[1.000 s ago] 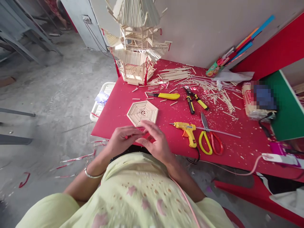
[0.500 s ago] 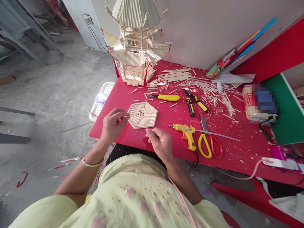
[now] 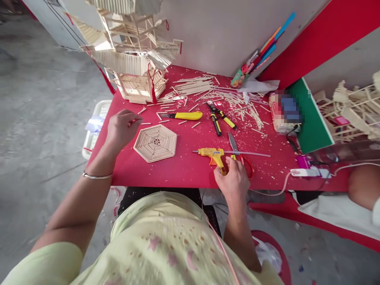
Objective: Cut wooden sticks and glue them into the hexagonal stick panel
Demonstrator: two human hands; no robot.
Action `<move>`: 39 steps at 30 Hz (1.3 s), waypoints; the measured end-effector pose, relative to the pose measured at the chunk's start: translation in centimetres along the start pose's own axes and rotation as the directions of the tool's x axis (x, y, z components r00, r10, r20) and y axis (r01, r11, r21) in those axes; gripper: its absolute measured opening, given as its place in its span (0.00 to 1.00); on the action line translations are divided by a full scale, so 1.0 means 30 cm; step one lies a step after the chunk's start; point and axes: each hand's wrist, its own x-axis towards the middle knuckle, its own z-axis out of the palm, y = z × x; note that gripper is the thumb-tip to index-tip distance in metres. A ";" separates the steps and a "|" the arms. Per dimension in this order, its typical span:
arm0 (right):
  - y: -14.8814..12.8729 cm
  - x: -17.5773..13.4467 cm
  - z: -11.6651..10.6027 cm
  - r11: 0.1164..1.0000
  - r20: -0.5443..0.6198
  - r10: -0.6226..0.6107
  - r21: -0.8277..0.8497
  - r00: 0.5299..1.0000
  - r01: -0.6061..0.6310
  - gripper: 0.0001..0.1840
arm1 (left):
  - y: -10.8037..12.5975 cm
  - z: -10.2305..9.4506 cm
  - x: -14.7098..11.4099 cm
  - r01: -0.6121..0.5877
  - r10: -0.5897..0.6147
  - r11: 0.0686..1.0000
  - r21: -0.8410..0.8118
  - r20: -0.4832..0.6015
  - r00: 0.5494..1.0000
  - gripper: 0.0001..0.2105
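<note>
My right hand is half-curled at the glue gun just right of center, handle-end toward me probably for easy grabbing, left hand loosely pinched beside the center-left hexagon, can't tell if either's gripping anything.

The red tabletop before me looks smooth. Near its front edge, the glue gun has a yellow plastic body and a metal nozzle; the scissors have smooth metal blades. Toward the front left corner, the hexagonal panel is matt, ridged bare wood, like the tower behind. My bangle is shiny metal, my shirt matt cloth.
</note>
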 end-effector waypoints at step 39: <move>-0.334 0.090 0.262 0.103 0.569 -0.055 0.821 0.821 -0.562 0.25 | 0.167 0.001 -0.158 0.552 -0.545 0.134 -0.823 0.404 0.735 0.25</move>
